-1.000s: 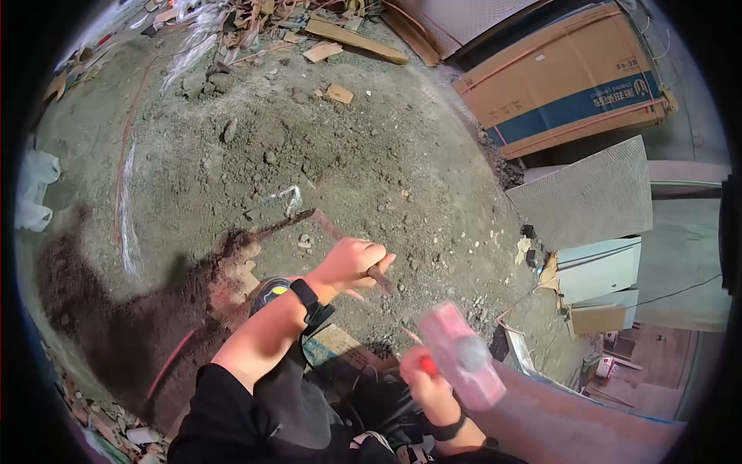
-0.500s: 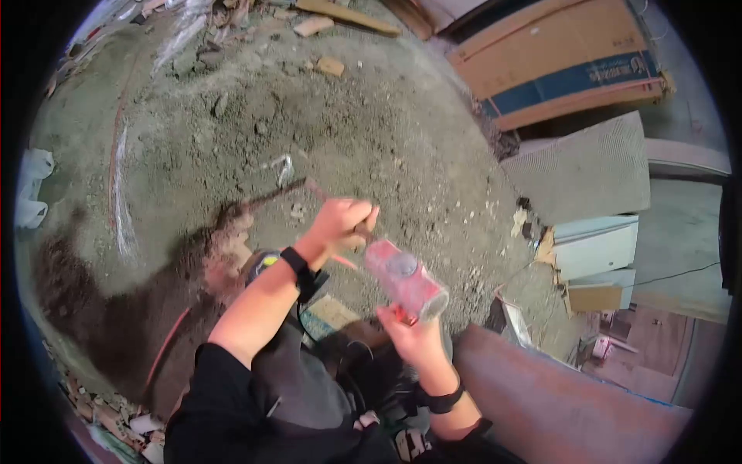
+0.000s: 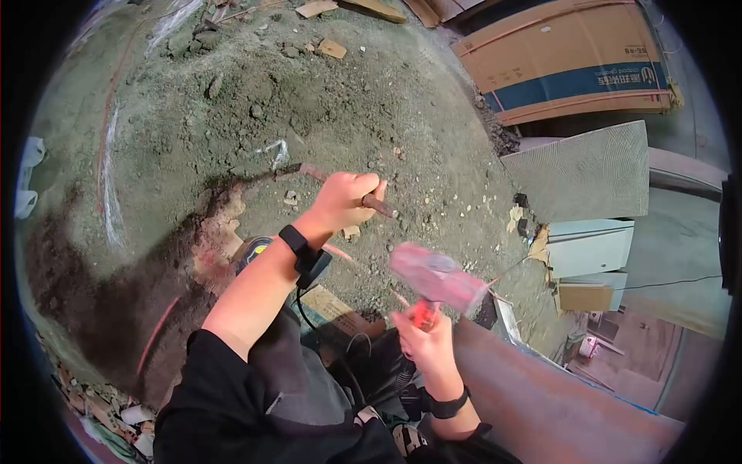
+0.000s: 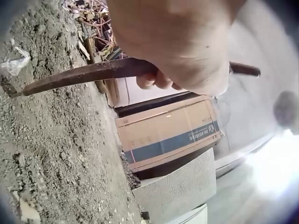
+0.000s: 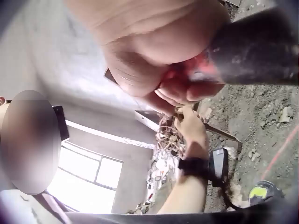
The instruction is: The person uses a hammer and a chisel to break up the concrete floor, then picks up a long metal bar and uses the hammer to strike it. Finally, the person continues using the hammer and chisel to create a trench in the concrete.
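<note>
My left hand (image 3: 345, 203) grips a rusty metal bar (image 3: 379, 206), whose blunt end sticks out on the right of the fist. In the left wrist view the bar (image 4: 88, 73) tapers to a point against the rubble ground, with the left hand (image 4: 175, 46) curled round it. Lower down, my right hand (image 3: 427, 344) holds the red handle of a hammer with a worn red head (image 3: 439, 278), blurred and apart from the bar's end. Close up in the right wrist view, the dark hammer head (image 5: 257, 49) sits beside the right hand's (image 5: 159, 51) curled fingers.
Loose rubble ground (image 3: 348, 116) spreads ahead. Along the right lie a large cardboard box (image 3: 564, 58), a grey ridged slab (image 3: 587, 170) and white panels (image 3: 591, 251). A reddish board (image 3: 541, 394) lies at lower right. A shoe (image 3: 253, 251) is beside the left forearm.
The hammer swung up to the bar's end, then moved back down and right, away from it. The left hand stays round the bar, now higher in the head view.
</note>
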The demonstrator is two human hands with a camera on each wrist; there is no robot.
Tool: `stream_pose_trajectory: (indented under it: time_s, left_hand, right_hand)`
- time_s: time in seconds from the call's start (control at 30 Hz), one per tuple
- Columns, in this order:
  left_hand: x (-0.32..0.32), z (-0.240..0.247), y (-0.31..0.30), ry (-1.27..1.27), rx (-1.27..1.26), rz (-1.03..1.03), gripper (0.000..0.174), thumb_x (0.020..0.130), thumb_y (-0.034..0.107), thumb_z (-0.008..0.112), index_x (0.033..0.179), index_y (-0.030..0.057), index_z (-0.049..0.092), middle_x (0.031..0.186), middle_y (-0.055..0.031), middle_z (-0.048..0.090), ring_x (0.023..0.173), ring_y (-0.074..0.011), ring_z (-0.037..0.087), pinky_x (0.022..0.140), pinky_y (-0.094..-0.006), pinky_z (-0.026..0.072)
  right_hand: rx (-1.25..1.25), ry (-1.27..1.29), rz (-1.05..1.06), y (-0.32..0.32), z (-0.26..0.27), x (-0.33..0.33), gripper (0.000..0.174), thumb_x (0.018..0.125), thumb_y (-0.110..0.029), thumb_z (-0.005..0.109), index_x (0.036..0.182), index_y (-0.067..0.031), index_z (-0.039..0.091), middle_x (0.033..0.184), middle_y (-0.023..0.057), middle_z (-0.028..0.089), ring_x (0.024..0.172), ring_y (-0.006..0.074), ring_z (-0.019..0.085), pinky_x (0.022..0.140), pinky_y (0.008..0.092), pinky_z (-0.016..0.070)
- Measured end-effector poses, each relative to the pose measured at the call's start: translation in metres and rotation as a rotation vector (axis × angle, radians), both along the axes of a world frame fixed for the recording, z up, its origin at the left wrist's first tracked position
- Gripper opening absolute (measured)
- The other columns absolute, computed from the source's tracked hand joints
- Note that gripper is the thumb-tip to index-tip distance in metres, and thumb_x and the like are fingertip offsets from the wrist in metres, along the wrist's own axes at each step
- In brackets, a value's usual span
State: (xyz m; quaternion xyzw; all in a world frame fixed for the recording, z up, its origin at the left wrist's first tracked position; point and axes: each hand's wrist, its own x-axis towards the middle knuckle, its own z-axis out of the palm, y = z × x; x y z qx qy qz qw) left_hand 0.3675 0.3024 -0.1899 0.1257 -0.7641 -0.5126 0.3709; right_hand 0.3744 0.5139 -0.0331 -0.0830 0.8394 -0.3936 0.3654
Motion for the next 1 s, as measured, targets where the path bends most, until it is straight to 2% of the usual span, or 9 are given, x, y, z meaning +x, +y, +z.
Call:
stream_pose_trajectory:
  time_s: [0.03,0.13,0.27,0.4,0.5,0.63,0.7,0.87,1.0]
  left_hand:
    - [0.002,-0.002,0.003,-0.002,0.006,0.004,0.033,0.078,0.005,0.061,0.057,0.0047,0.036,0.049,-0.0129,0.037,0.041,-0.0305,0.04,0.04,-0.0385,0.0287]
    - [0.007,0.0,0.003,0.008,-0.07,-0.019,0.032,0.075,0.005,0.062,0.057,0.0052,0.036,0.049,-0.0113,0.04,0.042,-0.0297,0.042,0.04,-0.0377,0.0287]
    - [0.003,-0.005,0.006,0.029,-0.078,-0.056,0.032,0.075,0.005,0.062,0.057,0.0052,0.036,0.05,-0.0107,0.042,0.042,-0.0294,0.043,0.04,-0.0369,0.0295]
    - [-0.002,-0.007,-0.006,0.054,-0.024,0.031,0.033,0.078,0.004,0.061,0.058,0.0043,0.036,0.05,-0.0119,0.041,0.041,-0.0291,0.041,0.04,-0.0369,0.0301]
    - [0.005,0.0,-0.007,0.025,-0.077,0.066,0.034,0.078,0.005,0.062,0.057,0.0044,0.035,0.049,-0.0122,0.039,0.041,-0.0294,0.04,0.039,-0.0373,0.0293]
    - [0.009,-0.005,-0.004,-0.017,-0.116,-0.001,0.027,0.076,0.006,0.062,0.059,0.006,0.042,0.051,-0.0126,0.045,0.044,-0.0323,0.046,0.041,-0.0411,0.0325]
    - [0.007,-0.008,-0.002,0.027,-0.082,-0.007,0.03,0.077,0.005,0.061,0.058,0.0049,0.038,0.05,-0.0124,0.04,0.042,-0.03,0.043,0.041,-0.0397,0.0305]
    - [0.015,0.002,-0.023,0.061,0.091,0.11,0.035,0.081,0.0,0.058,0.058,0.0029,0.032,0.049,-0.0079,0.028,0.04,-0.0174,0.028,0.04,-0.0315,0.0247]
    - [0.02,0.0,-0.028,-0.021,0.13,0.162,0.036,0.081,0.0,0.059,0.059,0.0022,0.031,0.05,-0.0085,0.026,0.04,-0.0195,0.026,0.039,-0.0327,0.0228]
  right_hand:
    - [-0.064,-0.172,-0.17,0.0,0.016,0.003,0.014,0.077,-0.007,0.065,0.068,-0.0025,0.055,0.052,0.0008,0.048,0.044,0.0098,0.044,0.041,0.0235,0.0353]
    - [-0.549,0.1,-0.108,-0.003,0.04,-0.002,0.012,0.079,0.002,0.056,0.073,-0.0019,0.046,0.052,0.0045,0.047,0.041,0.0106,0.043,0.038,0.0246,0.0371]
    - [-0.24,0.42,0.11,-0.008,-0.002,-0.006,0.014,0.08,-0.002,0.059,0.069,-0.0033,0.05,0.053,0.0033,0.048,0.041,0.0089,0.043,0.039,0.0236,0.0362]
    - [-0.032,-0.156,-0.038,-0.014,-0.017,-0.005,0.015,0.08,-0.005,0.063,0.071,-0.0029,0.052,0.055,0.0011,0.047,0.039,0.0074,0.041,0.037,0.0232,0.0316]
    - [-0.266,-0.263,-0.314,-0.014,0.022,-0.006,0.012,0.08,-0.004,0.063,0.077,-0.0011,0.051,0.051,0.0,0.044,0.039,0.0081,0.04,0.037,0.0233,0.0322]
    - [-0.818,-0.06,-0.183,-0.027,0.052,-0.017,0.009,0.081,0.001,0.057,0.076,-0.0003,0.05,0.05,0.0026,0.041,0.039,0.0106,0.041,0.038,0.0236,0.0335]
    - [-0.77,-0.021,-0.185,-0.035,0.043,-0.013,0.012,0.083,-0.005,0.059,0.073,-0.0017,0.052,0.051,0.0008,0.043,0.04,0.0088,0.041,0.039,0.0244,0.0339]
    - [0.008,-0.224,-0.013,-0.03,-0.01,-0.011,0.019,0.082,-0.014,0.066,0.069,-0.0058,0.055,0.052,-0.0042,0.047,0.043,0.0037,0.041,0.038,0.0223,0.0303]
    - [-0.154,-0.269,-0.217,-0.026,0.026,-0.008,0.013,0.081,-0.008,0.065,0.075,-0.0041,0.054,0.053,-0.0015,0.047,0.041,0.0048,0.04,0.037,0.0216,0.0291]
